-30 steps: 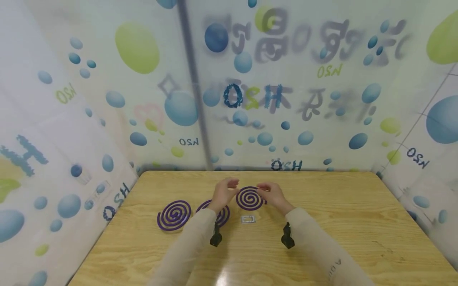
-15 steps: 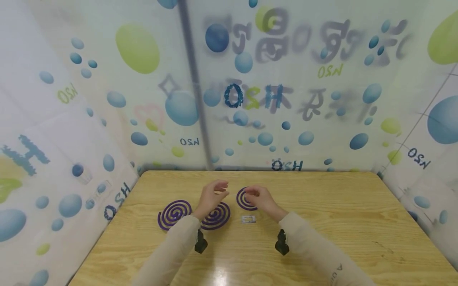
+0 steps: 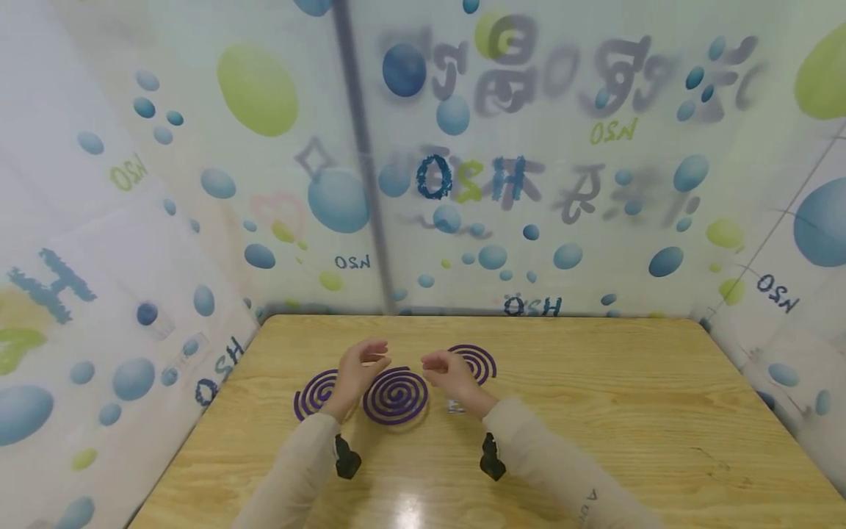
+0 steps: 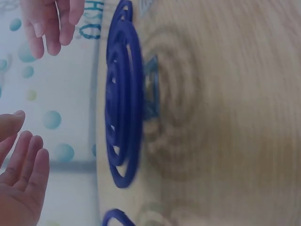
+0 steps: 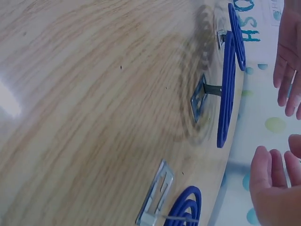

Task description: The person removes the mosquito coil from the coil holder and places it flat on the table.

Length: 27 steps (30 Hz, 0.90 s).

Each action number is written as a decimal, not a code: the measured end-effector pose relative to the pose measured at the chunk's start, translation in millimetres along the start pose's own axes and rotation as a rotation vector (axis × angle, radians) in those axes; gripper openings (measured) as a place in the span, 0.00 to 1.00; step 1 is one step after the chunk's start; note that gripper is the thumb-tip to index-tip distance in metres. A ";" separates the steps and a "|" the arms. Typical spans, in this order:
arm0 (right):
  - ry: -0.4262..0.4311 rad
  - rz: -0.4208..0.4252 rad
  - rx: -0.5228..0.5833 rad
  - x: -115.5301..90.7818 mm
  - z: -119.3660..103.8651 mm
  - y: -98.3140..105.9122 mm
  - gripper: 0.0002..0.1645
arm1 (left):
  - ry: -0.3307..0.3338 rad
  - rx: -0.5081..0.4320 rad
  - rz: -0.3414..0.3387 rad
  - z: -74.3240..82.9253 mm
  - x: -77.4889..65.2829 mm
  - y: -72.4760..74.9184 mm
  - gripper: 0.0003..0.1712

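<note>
Three purple mosquito coils are on the wooden table: a left coil, a middle coil and a right coil. The middle coil sits raised above the tabletop on a small metal stand. My left hand hovers at its left side, fingers relaxed, covering part of the left coil. On the opposite side is my right hand, fingers loosely bent, overlapping the right coil. Both hands hold nothing, and their palms face each other. A metal stand lies by the right coil; its prong overlaps that coil in the right wrist view.
The wooden table ends at a wall sheet printed with blue and green dots and mirrored lettering. A dark wrist camera is strapped to the left wrist, another dark camera to the right.
Both hands have moved left, from around the right coil to either side of the middle coil. The coils have stayed in place; the middle one is now uncovered.
</note>
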State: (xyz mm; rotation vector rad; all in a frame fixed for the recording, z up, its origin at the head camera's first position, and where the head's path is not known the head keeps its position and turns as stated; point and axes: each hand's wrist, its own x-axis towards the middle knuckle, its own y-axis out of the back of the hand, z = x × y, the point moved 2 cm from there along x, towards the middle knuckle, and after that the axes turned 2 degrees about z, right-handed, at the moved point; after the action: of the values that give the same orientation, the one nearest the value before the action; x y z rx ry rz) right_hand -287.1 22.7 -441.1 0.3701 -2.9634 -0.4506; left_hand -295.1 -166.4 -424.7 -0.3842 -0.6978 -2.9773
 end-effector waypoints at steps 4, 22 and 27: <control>0.005 0.008 -0.025 1.4 2.5 -8.4 0.15 | 0.010 -0.006 0.005 -11.0 -6.7 4.9 0.17; -0.086 0.059 -0.031 1.0 27.0 -24.6 0.17 | 0.124 0.039 -0.043 -40.6 -26.5 11.7 0.18; -0.118 0.076 -0.043 -1.0 29.1 -27.6 0.19 | 0.145 0.062 -0.050 -43.2 -29.9 12.9 0.19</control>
State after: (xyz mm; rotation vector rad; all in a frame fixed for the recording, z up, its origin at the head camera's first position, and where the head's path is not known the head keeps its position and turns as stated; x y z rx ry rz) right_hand -284.6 5.5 -477.2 0.2327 -3.0631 -0.5443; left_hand -274.6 -197.1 -464.2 -0.1469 -0.7926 -2.9824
